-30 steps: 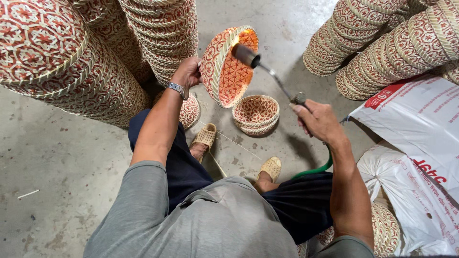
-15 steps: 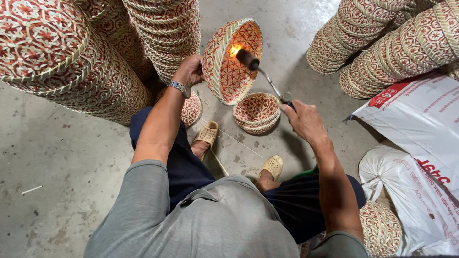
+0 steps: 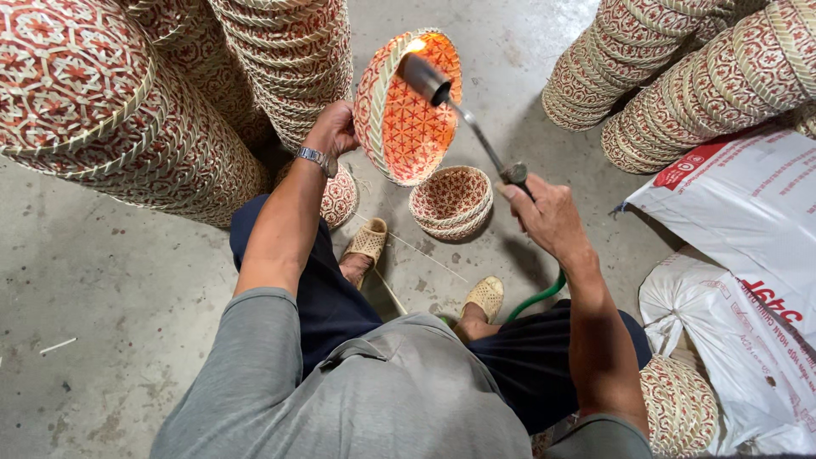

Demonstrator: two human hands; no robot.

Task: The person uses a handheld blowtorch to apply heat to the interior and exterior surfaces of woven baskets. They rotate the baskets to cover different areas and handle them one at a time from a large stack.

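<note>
Since half a second ago the torch [image 3: 463, 119] has pushed deeper into the woven basket [image 3: 406, 106], and the flame now glows at the basket's top inner rim rather than mid-wall. The left hand [image 3: 333, 129] holds the basket tipped on edge above the small bowl [image 3: 451, 202] on the floor, fingers curled around its left rim. The right hand [image 3: 548, 217], right of the bowl, has its fingers closed around the torch handle.

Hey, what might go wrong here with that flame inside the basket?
The torch flame plays inside the woven basket, which could scorch or catch. The left hand grips the rim close to the flame, so it may get burned. Stacked baskets and plastic sacks nearby could ignite.
</note>
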